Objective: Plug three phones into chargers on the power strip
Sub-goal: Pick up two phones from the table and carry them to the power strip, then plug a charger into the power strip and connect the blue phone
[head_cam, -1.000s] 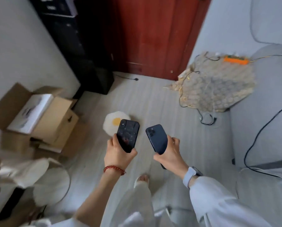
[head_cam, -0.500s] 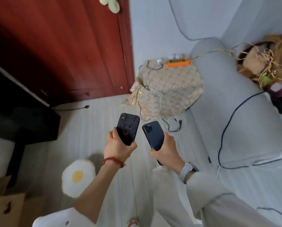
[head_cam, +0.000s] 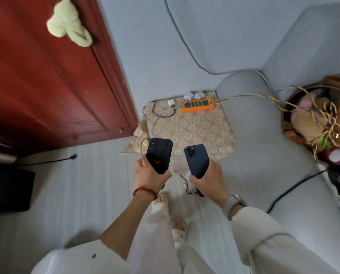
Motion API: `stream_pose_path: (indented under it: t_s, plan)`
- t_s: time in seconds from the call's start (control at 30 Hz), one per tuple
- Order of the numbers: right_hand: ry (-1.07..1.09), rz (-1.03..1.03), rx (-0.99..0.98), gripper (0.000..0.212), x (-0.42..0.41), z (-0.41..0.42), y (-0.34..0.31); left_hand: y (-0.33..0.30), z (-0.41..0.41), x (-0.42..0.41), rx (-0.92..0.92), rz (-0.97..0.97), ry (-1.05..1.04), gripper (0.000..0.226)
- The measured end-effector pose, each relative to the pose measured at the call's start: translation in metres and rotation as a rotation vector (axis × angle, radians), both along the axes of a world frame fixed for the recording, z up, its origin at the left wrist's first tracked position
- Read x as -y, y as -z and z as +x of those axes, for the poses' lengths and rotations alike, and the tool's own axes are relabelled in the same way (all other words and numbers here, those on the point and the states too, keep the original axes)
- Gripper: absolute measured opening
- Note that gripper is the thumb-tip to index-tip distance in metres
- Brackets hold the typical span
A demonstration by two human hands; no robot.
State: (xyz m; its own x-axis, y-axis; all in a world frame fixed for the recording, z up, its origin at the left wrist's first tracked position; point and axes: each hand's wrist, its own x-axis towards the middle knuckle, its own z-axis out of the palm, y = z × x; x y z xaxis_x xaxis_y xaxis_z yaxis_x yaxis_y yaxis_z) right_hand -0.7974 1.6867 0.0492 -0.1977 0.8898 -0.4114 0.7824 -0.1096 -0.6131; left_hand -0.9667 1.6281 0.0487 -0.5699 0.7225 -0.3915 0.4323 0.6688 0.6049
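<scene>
Change: orange power strip [head_cam: 197, 105] is now closer, straight ahead of both grips.
Left hand [head_cam: 148, 176]: grips black phone [head_cam: 159, 155].
Right hand [head_cam: 207, 179]: grips dark blue phone [head_cam: 197, 160].
Meaning: approach nearly finished, nothing plugged yet.

Soft, even daylight (faint shadows), wide-angle bending, slightly blurred edges.

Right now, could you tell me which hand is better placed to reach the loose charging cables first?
Probably left: the left hand with its black phone is nearer the cables.
</scene>
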Motion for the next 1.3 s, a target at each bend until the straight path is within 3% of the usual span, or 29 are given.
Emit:
stream_pose_path:
  t_s: [0.23, 0.57, 0.83, 1.03, 1.17, 1.3]
  plan:
    - [0.093, -0.126, 0.120, 0.096, -0.139, -0.035, 0.083, 0.080, -0.023, -0.134, 0.082, -0.085, -0.034, 0.082]
    - [0.095, -0.179, 0.371, 0.093, -0.263, -0.021, 0.211, 0.214, -0.004, -0.244, 0.024, -0.238, -0.090, 0.084]
    - [-0.006, -0.080, 0.478, 0.096, -0.303, 0.010, 0.245, 0.262, 0.059, -0.283, -0.103, -0.307, -0.182, 0.095]
    - [-0.214, 0.008, 0.560, 0.079, -0.319, 0.026, 0.237, 0.261, 0.068, -0.296, -0.183, -0.341, -0.217, 0.086]
    - [-0.373, 0.163, 0.350, 0.049, -0.366, 0.015, 0.229, 0.255, 0.044, -0.316, -0.285, -0.230, -0.115, 0.068]
    - [-0.539, 0.318, 0.254, 0.043, -0.422, -0.019, 0.228, 0.250, 0.009, -0.351, -0.384, -0.180, 0.061, 0.061]
